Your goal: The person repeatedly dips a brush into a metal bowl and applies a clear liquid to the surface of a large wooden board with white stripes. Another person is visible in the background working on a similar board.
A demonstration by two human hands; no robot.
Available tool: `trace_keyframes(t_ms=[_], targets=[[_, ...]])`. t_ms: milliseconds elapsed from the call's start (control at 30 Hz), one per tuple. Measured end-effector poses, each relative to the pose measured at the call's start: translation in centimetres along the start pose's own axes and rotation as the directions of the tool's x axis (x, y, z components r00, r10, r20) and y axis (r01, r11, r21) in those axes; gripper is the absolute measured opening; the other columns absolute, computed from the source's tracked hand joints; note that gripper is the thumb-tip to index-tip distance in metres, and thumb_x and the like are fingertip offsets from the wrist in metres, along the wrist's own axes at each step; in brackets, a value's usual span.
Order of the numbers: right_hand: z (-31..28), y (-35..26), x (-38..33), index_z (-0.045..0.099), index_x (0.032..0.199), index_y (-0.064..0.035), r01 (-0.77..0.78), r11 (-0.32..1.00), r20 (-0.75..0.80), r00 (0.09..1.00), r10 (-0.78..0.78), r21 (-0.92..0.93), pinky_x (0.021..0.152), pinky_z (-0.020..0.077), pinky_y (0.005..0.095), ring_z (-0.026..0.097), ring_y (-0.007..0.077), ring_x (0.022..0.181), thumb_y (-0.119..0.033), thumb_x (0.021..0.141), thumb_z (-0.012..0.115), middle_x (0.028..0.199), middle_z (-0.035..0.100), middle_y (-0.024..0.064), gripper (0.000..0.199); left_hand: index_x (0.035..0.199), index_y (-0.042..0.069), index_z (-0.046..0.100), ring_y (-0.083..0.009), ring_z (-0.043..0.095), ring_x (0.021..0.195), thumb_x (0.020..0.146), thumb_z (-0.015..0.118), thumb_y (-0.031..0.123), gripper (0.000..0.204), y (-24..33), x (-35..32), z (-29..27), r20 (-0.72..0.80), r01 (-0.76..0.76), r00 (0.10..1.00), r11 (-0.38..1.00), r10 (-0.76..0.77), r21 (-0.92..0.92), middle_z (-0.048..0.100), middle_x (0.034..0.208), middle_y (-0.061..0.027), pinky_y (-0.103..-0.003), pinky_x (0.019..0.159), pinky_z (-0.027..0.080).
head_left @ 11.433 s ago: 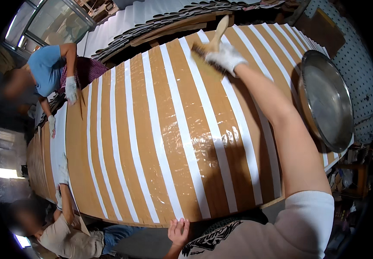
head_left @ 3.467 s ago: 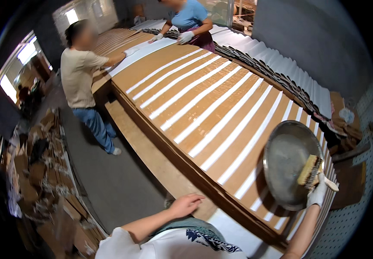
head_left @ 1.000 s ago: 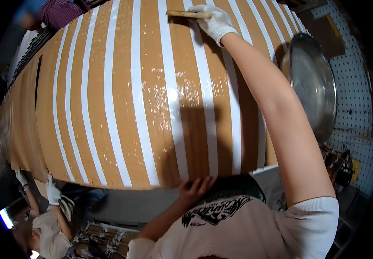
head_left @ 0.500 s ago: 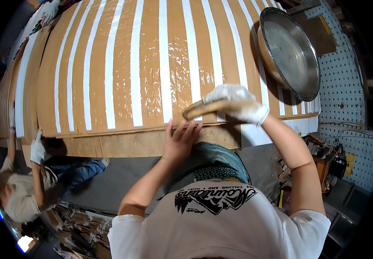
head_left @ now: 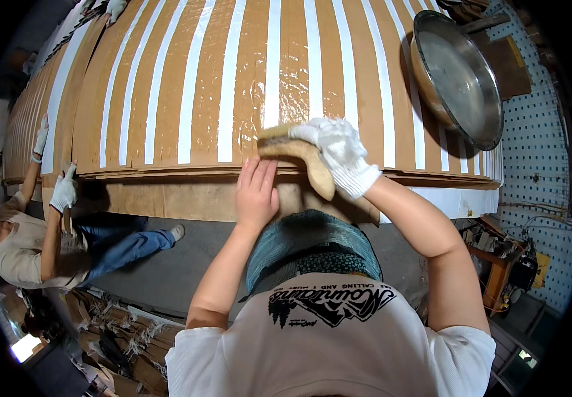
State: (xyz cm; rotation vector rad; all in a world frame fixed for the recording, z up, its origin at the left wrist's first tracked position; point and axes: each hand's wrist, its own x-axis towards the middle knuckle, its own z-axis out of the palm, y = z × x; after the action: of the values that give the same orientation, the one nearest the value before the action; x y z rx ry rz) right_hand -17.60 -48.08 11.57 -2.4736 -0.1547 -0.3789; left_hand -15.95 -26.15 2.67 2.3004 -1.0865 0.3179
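Observation:
My right hand (head_left: pixel 342 149), in a white knit glove, grips a brush with a curved wooden handle (head_left: pixel 318 173). Its bristle end rests on the brown sheets (head_left: pixel 246 126) close to their near edge. Bare and ungloved, my left hand (head_left: pixel 257 192) lies with fingers stretched out over that edge, just below the brush head. White strips (head_left: pixel 273 66) alternate with brown bands across the stack, and the middle bands shine as if wet. The glove hides part of the brush.
A metal basin (head_left: pixel 420 83) holding cloudy liquid stands on the stack at the right. At the left, another person's gloved hands (head_left: pixel 65 192) touch the neighbouring sheets. Blue pegboard (head_left: pixel 531 159) lines the right side. Scraps (head_left: pixel 127 337) lie at the lower left.
My right hand has swept the brush leftward and turned it, so the handle now points toward me. My left hand has shifted slightly left. The whole view has moved a little.

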Motion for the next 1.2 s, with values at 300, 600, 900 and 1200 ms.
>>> trace_keyframes(t_ms=[300, 600, 900, 1200], targets=[[-1.8, 5.3, 1.9, 0.069, 0.111, -0.011, -0.007, 0.982, -0.104, 0.994, -0.014, -0.191, 0.079, 0.0555, 0.0366, 0.067, 0.0301, 0.09, -0.007, 0.08, 0.067, 0.097, 0.068, 0.0122, 0.031, 0.126, 0.0, 0.059, -0.0347, 0.054, 0.121, 0.072, 0.056, 0.005, 0.055, -0.3, 0.1, 0.1, -0.005, -0.047, 0.999, 0.999, 0.047, -0.017, 0.059, 0.126, -0.0162, -0.051, 0.111, 0.038], [-7.0, 0.5, -1.2, 0.067, 0.116, -0.0101, -0.472, 0.868, 0.184, 0.877, 0.444, 0.155, 0.092, 0.0554, 0.0376, 0.067, 0.0251, 0.095, -0.009, 0.086, 0.066, 0.106, 0.07, 0.0071, 0.03, 0.126, 0.001, 0.059, -0.0364, 0.055, 0.119, 0.07, 0.055, 0.001, 0.056, -0.9, -0.6, 0.4, -0.03, -0.035, 0.999, 0.997, 0.032, -0.074, 0.058, 0.122, -0.018, -0.054, 0.111, 0.038], [-8.0, 2.5, -6.4, 0.073, 0.108, -0.0098, -0.15, 0.971, 0.111, 0.979, 0.172, -0.188, 0.086, 0.0546, 0.0344, 0.069, 0.0239, 0.095, -0.023, 0.091, 0.059, 0.103, 0.072, 0.0111, 0.026, 0.126, 0.002, 0.059, -0.0369, 0.054, 0.118, 0.069, 0.056, 0.0, 0.057, -0.4, -0.5, 0.3, -0.025, 0.001, 1.0, 0.996, -0.003, -0.085, 0.058, 0.121, -0.018, -0.054, 0.111, 0.037], [-8.9, 3.4, -5.1, 0.07, 0.112, -0.0088, -0.141, 0.982, 0.035, 0.99, 0.137, 0.123, 0.079, 0.0549, 0.03, 0.068, 0.0186, 0.088, -0.015, 0.096, 0.053, 0.097, 0.07, 0.0112, 0.025, 0.131, 0.019, 0.061, -0.0308, 0.047, 0.123, 0.072, 0.059, 0.013, 0.06, 1.9, 1.5, 0.5, 0.083, -0.144, 0.987, 0.989, 0.141, 0.037, 0.056, 0.128, -0.0078, -0.053, 0.114, 0.029]])
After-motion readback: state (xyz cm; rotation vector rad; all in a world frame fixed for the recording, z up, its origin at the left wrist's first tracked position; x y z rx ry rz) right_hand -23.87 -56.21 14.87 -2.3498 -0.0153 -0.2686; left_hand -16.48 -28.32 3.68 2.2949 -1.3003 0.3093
